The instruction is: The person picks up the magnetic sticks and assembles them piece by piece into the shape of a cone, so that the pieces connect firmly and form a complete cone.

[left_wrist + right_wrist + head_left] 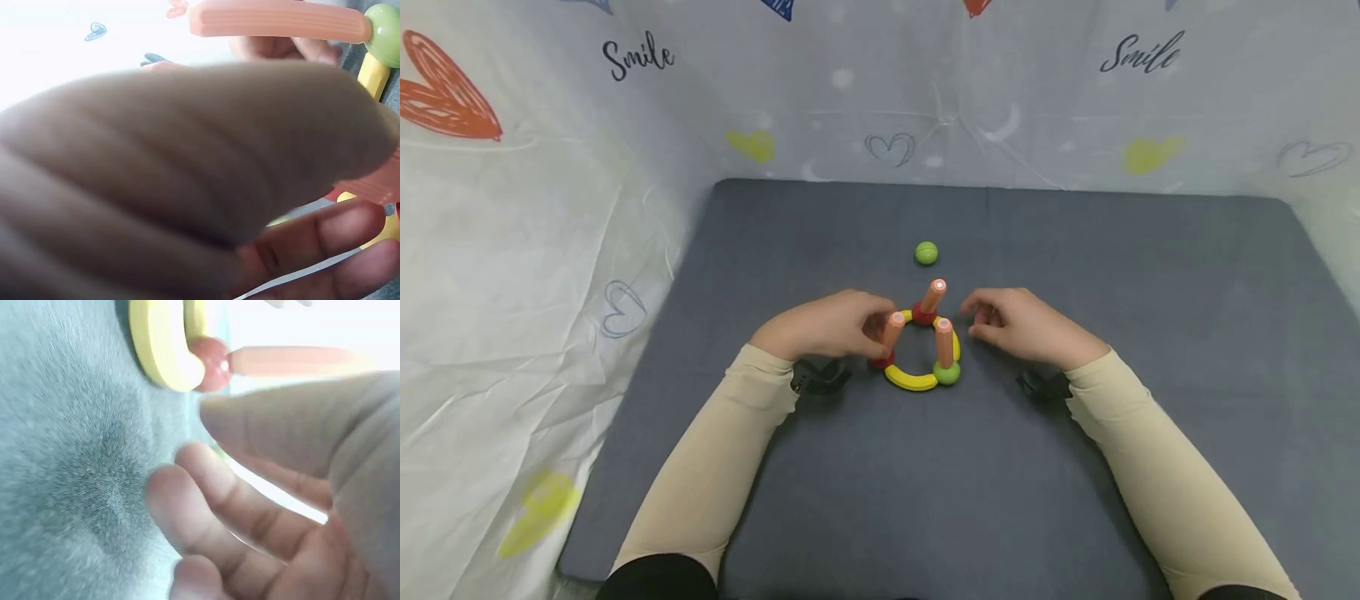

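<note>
Yellow curved pieces (912,381) form a ring on the table, joined by two red balls (922,315) and a green ball (947,373). From each ball an orange stick (944,343) points upward. On the ring's left side, my left hand (831,325) pinches the left orange stick (893,328) low down, just above its red ball. The thumb hides much of that grip in the left wrist view. To the right of the ring, my right hand (1026,325) hovers with loosely bent fingers (181,506), holding nothing and apart from the pieces.
A loose green ball (927,253) lies behind the ring. The dark grey table (880,500) meets a white printed cloth (820,92) at its back and left edges. A dark wrist device (820,375) sits under each wrist.
</note>
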The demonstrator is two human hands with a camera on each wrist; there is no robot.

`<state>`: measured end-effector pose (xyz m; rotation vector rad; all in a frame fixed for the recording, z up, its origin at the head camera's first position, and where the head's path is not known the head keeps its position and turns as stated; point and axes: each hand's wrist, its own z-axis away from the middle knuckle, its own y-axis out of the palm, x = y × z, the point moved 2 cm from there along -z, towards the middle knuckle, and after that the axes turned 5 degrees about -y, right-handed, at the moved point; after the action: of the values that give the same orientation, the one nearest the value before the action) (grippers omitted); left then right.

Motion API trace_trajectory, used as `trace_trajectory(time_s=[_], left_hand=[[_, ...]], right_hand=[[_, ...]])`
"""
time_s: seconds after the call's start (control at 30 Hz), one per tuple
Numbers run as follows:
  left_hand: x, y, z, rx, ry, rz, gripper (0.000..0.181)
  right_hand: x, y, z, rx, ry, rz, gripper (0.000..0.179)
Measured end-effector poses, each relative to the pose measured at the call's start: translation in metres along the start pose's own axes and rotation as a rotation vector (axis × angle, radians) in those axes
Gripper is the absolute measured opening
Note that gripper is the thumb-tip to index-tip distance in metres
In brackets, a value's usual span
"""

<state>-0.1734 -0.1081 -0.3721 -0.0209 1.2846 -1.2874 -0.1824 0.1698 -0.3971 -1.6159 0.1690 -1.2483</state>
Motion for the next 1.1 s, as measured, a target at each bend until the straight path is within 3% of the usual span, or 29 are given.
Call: trace_trajectory(time_s=[0.27,0.43,0.57,0.8,1.1], left_hand=[[0.005,0.01,-0.008,0.028,0.022,-0.036,0.016],[0.004,0.017,-0.009,0.043,0.027,-0.038,0.015],[0.002,0.016,-0.007,0.032,0.022,-0.022,0.014],[0.001,0.011,-0.003,0.015,0.026,-0.034,0.015],[0.002,0.007,-0.001,-0.009,0.038,-0.039,0.015]], right_hand=[[-0.018,0.0,-0.04,-0.192,0.031,-0.02,0.033],[-0.027,-0.002,-0.062,-0.146,0.038,0.009,0.054],[-0.031,-0.006,-0.079,-0.1,0.036,0.001,0.059],[-0.031,-0.008,-0.097,-0.082,0.044,-0.058,0.053],[-0.025,-0.006,-0.098,-0.139,0.051,-0.08,0.036]])
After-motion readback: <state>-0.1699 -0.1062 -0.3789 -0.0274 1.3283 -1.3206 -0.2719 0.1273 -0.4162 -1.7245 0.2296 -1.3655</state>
